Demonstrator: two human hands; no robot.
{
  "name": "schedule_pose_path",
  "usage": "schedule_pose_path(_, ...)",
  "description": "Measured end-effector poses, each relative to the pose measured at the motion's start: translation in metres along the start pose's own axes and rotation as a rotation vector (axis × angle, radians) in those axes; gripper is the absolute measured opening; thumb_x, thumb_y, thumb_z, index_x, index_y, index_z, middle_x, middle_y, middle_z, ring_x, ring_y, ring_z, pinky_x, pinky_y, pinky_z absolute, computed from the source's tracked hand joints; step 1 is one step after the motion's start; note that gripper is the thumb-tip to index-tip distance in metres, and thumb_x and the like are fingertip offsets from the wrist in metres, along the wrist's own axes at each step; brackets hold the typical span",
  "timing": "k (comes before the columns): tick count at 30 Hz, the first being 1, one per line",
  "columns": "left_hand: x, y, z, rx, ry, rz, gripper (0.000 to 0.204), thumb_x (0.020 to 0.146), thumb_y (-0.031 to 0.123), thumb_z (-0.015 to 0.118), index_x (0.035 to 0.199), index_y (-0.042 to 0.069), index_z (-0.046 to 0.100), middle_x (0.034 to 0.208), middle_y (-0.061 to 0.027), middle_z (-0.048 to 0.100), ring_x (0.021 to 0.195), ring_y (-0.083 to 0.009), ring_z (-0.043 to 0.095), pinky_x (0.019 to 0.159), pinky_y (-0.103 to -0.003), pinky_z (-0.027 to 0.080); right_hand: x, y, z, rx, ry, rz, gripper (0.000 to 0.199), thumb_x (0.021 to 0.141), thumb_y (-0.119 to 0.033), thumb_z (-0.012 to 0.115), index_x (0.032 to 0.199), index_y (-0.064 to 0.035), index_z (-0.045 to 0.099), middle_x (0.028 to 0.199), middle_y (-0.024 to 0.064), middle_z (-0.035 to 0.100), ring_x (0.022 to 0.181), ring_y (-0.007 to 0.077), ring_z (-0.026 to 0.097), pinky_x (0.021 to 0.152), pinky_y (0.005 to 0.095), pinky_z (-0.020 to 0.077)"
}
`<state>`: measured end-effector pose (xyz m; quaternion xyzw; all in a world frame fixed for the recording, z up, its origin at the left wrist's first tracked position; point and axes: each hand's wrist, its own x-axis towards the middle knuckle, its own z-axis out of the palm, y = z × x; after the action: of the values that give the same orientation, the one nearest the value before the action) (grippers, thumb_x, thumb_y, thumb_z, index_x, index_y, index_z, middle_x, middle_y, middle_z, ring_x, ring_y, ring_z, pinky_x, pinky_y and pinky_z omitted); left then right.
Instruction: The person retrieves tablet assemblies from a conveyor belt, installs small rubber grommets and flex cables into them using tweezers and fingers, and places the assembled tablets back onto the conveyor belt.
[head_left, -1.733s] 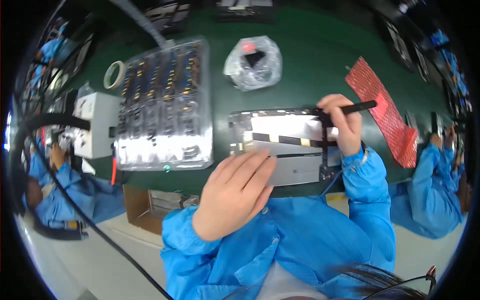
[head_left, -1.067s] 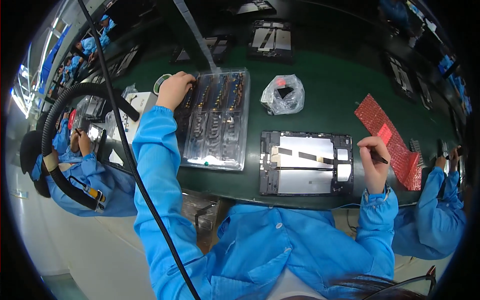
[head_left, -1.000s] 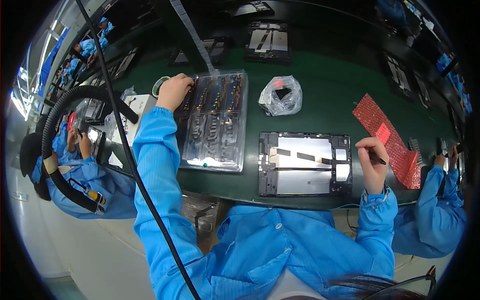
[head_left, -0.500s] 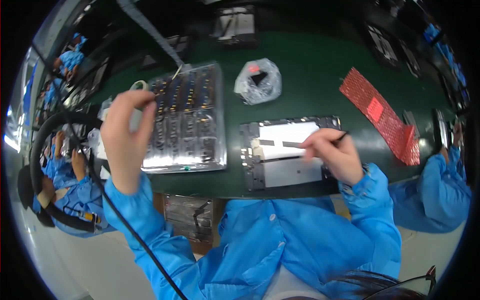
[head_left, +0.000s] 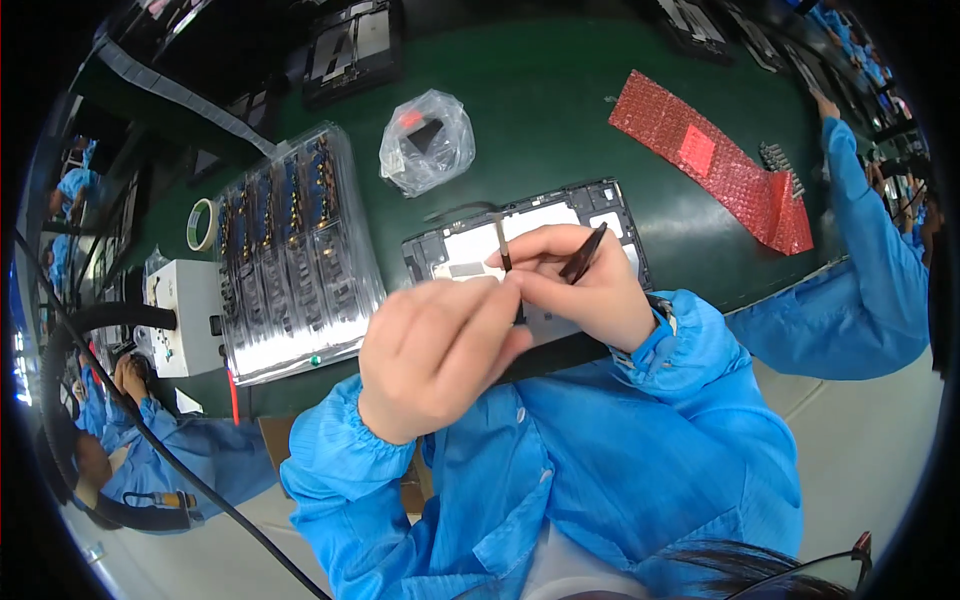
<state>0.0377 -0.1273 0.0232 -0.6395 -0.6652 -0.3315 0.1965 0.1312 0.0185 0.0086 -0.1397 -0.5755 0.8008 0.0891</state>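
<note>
Both my hands meet above an opened tablet body [head_left: 553, 214], which has a dark frame and white panels. A thin dark flexible strip [head_left: 502, 235] rises from my fingertips and bends left at its top. My left hand [head_left: 435, 355] is closed, with its fingertips at the strip's lower end; the fingertips are partly hidden. In my right hand [head_left: 598, 290], thumb and index finger pinch at the same end. A dark slim tool [head_left: 583, 255], perhaps tweezers, is tucked across that hand's fingers. My hands cover the tablet's lower middle.
To the left lies a clear plastic tray [head_left: 372, 285] of small parts, beside a tape roll [head_left: 202, 224] and a white box [head_left: 190, 318]. A clear plastic bag [head_left: 428, 145] and red bubble wrap [head_left: 655, 125] lie farther back. A co-worker's blue sleeve [head_left: 865, 210] reaches in at right.
My left hand has moved from the parts tray to meet my right hand over the tablet. The dark strip now stands up between them. The view has shifted and turned.
</note>
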Motion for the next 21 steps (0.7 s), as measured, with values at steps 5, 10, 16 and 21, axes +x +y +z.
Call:
schedule_pose_path(5, 0.011, -0.004, -0.001, 0.014, 0.011, -0.108, 0.026, 0.067, 0.006, 0.068, 0.092, 0.003, 0.061, 0.084, -0.0074, 0.059, 0.069, -0.0224, 0.058, 0.058, -0.03, 0.046, -0.007, -0.002, -0.001, -0.476, -0.016, -0.345, 0.025, 0.074, 0.001, 0.062, 0.099, 0.0013, 0.061, 0.082, 0.0081, 0.062, 0.074, 0.0128, 0.059, 0.063, 0.0239, 0.0459)
schedule_pose_path(10, 0.014, -0.001, -0.006, 0.029, -0.019, -0.149, 0.023, 0.065, 0.004, 0.067, 0.088, 0.004, 0.061, 0.082, -0.0061, 0.059, 0.069, -0.0218, 0.057, 0.06, -0.032, 0.046, -0.01, 0.0, 0.001, -0.65, 0.008, -0.56, 0.025, 0.071, 0.001, 0.063, 0.096, 0.0001, 0.061, 0.079, 0.0122, 0.06, 0.068, 0.0244, 0.06, 0.058, 0.0296, 0.0453)
schedule_pose_path(16, 0.007, 0.004, -0.011, 0.039, 0.021, -0.11, 0.027, 0.06, 0.001, 0.066, 0.087, 0.004, 0.062, 0.082, -0.0049, 0.059, 0.07, -0.0219, 0.057, 0.059, -0.031, 0.045, -0.016, 0.005, 0.008, -0.814, 0.059, -0.758, 0.027, 0.067, 0.0, 0.064, 0.093, -0.0025, 0.061, 0.076, 0.011, 0.058, 0.07, 0.0278, 0.059, 0.059, 0.0336, 0.0458)
schedule_pose_path(21, -0.019, 0.001, -0.033, 0.305, 0.13, -0.115, 0.026, 0.06, -0.007, 0.064, 0.084, 0.003, 0.062, 0.079, -0.0081, 0.057, 0.069, -0.023, 0.056, 0.056, -0.029, 0.047, -0.018, 0.012, 0.016, -0.779, -0.05, -0.703, 0.028, 0.065, 0.007, 0.062, 0.092, -0.0003, 0.063, 0.069, 0.0116, 0.059, 0.06, 0.0241, 0.057, 0.056, 0.0302, 0.0451)
